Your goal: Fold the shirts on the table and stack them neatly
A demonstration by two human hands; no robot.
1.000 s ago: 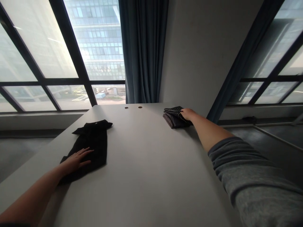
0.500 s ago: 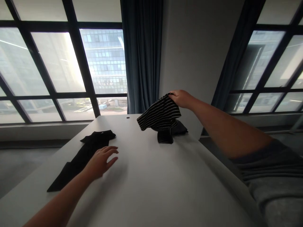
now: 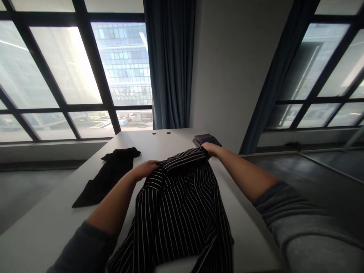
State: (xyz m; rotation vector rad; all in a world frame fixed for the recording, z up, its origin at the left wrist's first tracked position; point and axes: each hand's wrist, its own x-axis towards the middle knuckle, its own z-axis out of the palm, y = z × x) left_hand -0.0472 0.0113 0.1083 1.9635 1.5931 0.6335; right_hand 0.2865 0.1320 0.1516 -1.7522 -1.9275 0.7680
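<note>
Striped shirt point(image 3: 179, 216) lies spread down middle of white table point(image 3: 170, 139), lower part running past near edge of view. Right hand point(image 3: 212, 149) pinches top corner, fingers bunching cloth. Left hand point(image 3: 143, 170) rests on opposite top edge, fingers pressed together; whether pinching, cannot tell. Black garment point(image 3: 113, 174) lies flat left of shirt, near left hand. Folded dark clothes point(image 3: 205, 139) sit just beyond right hand.
</note>
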